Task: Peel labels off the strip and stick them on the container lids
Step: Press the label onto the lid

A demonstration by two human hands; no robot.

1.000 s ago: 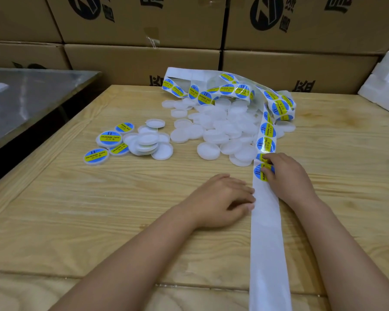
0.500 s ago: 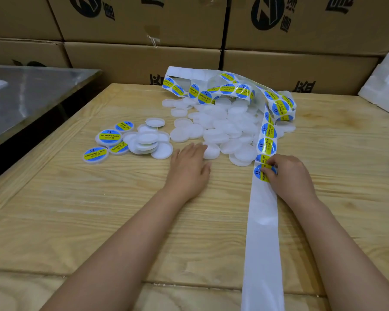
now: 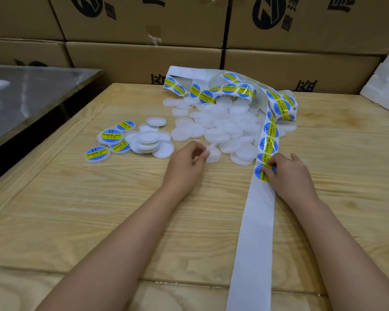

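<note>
Labelled lids (image 3: 110, 135): four are lying flat in a cluster left of centre, blue-and-yellow faces up.
Plain lids by the cluster (image 3: 148, 140): roughly seven are sitting just right of the labelled ones, some stacking; the exact count is unclear.
Lid heap (image 3: 220, 126): too many to count, sprawling across the upper centre.
Label strip (image 3: 252, 243): one white backing is running up from the bottom edge, right of centre, then looping over the heap's far side.
Labels on the strip (image 3: 268, 144): more than a dozen are showing.
Left hand (image 3: 184, 164): fingers are curling, thumb and fingertips pinching the rim of a white lid (image 3: 212, 153) at the heap's near edge; this area is blurring.
Right hand (image 3: 288, 176): fingertips are pinching the edge of the lowest label (image 3: 259, 172), still on the backing.
Table (image 3: 76, 209): one wooden top is carrying everything.
Cardboard boxes (image 3: 144, 61): six are showing, stacking in two rows along the top.
Metal surface (image 3: 32, 97): one is standing at upper left.
Foam blocks (image 3: 386, 86): sitting at upper right.
In the way: the strip's loop is covering part of the heap.
</note>
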